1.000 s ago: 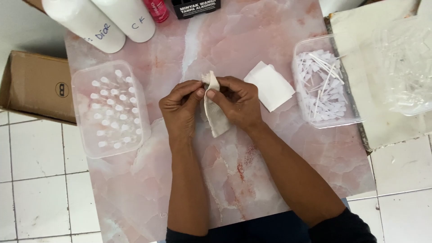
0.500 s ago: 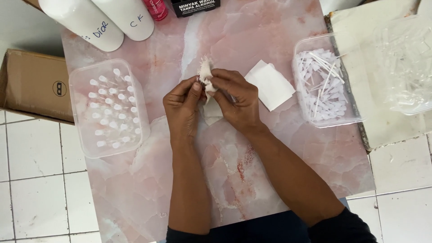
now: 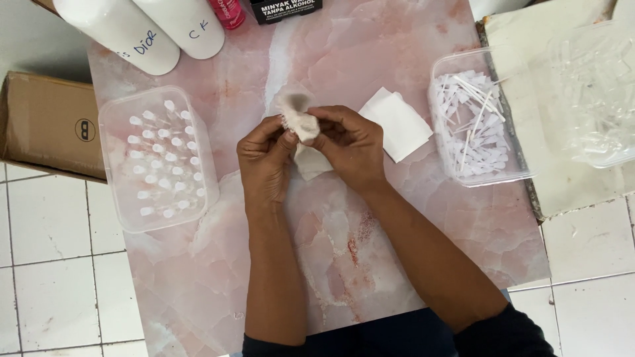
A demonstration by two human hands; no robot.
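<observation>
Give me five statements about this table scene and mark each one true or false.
1. Both hands, left hand and right hand, hold a small cloth. True.
2. The folded white paper lies left of the hands. False: it lies to their right.
3. The tub of small vials sits on the left. True.
4. The cardboard box rests on the tabletop. False: it sits beside it.
5. The tub of sticks is empty. False: it is full.

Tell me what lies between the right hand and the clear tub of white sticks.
A folded white square pad lies flat on the pink marble tabletop between the right hand and the tub, in the head view.
</observation>
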